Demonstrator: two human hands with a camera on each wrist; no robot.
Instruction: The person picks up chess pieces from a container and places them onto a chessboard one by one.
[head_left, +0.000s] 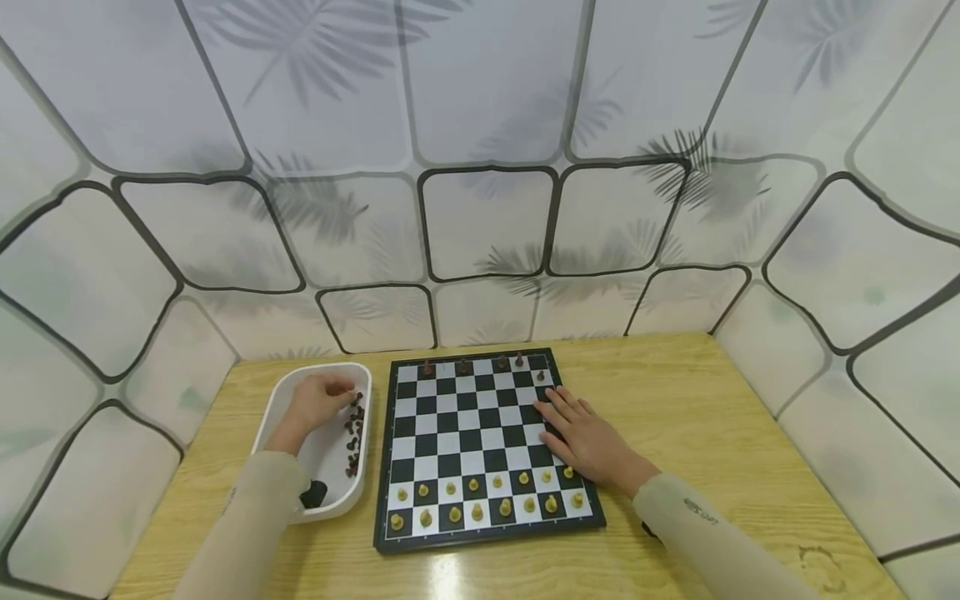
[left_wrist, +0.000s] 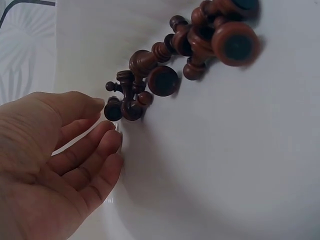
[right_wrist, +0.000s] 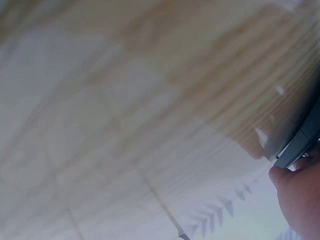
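Note:
My left hand [head_left: 318, 402] reaches into a white plastic tub [head_left: 282, 392], its fingers loosely bent. In the left wrist view, the thumb and fingertips are right beside a cluster of dark brown chess pieces [left_wrist: 144, 62] along the tub's wall, with nothing seen between them. My right hand [head_left: 588, 437] lies with fingers extended on the right edge of a black-and-white chessboard [head_left: 468, 421]. In the right wrist view, that hand [right_wrist: 302, 197] is at the board's dark side [right_wrist: 302, 142]. Along the board's far edge stand several dark pieces, including a rook-like piece [head_left: 464, 367] and a pawn [head_left: 541, 375].
Two rows of gold chess pieces [head_left: 477, 511] stand on the board's near side. A black item [head_left: 313, 494] lies in the tub's near end. Tub and board sit side by side on a wooden table [head_left: 652, 392], with patterned curtain walls [head_left: 487, 225] behind and at both sides.

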